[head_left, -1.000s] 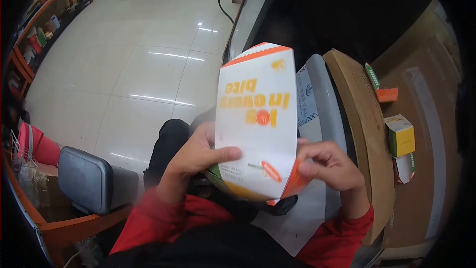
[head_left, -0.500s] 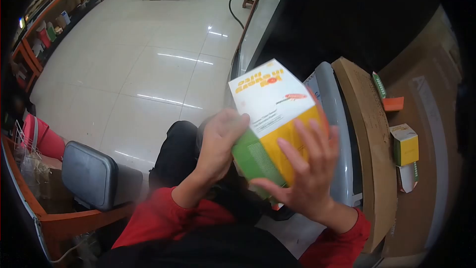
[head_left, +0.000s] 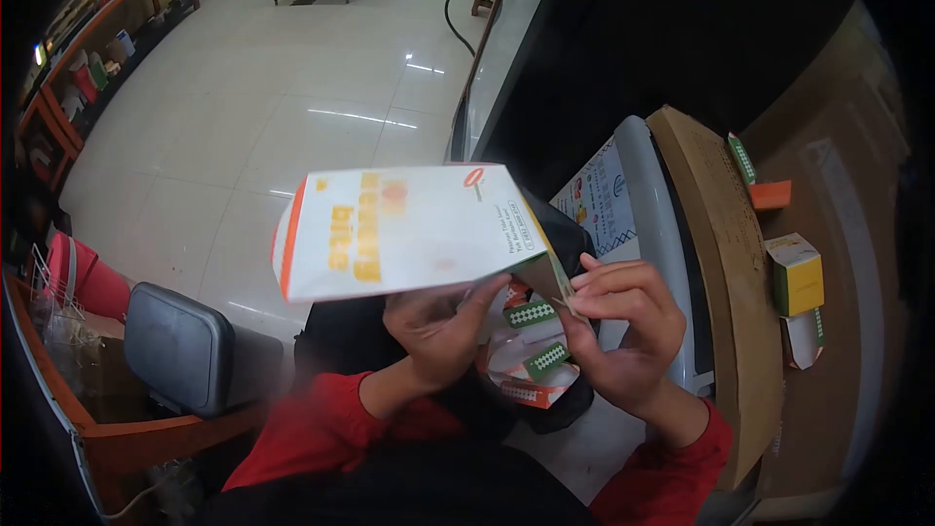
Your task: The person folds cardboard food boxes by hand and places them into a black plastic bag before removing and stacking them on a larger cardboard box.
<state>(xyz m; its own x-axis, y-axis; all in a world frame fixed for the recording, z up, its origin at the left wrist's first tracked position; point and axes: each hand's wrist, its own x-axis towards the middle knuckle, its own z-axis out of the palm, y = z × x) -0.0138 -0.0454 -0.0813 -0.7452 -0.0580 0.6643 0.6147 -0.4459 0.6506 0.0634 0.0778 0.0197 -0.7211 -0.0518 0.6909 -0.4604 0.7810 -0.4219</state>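
A printed paper food box (head_left: 409, 229), white with orange lettering and an orange end, lies sideways before me. My left hand (head_left: 438, 331) grips it from below, with the thumb at its lower edge; the other fingers are partly hidden. At the right end of the box, my right hand (head_left: 633, 336) pinches a flap between thumb and fingers. Beneath the hands, several folded cartons (head_left: 536, 356) with green and orange patterned edges rest in something dark that I cannot make out.
On the right, a large brown cardboard box (head_left: 721, 263) stands beside a grey-rimmed container (head_left: 648, 224). Small printed boxes (head_left: 799, 278) lie on cardboard beyond it. To the left are a grey lidded bin (head_left: 180, 346) and a pink bucket (head_left: 93, 278) by an orange frame (head_left: 146, 433).
The food box has turned and tipped, its orange end now pointing left. My right hand has gone from lying spread against its side to pinching the flap. The cartons below have come into view.
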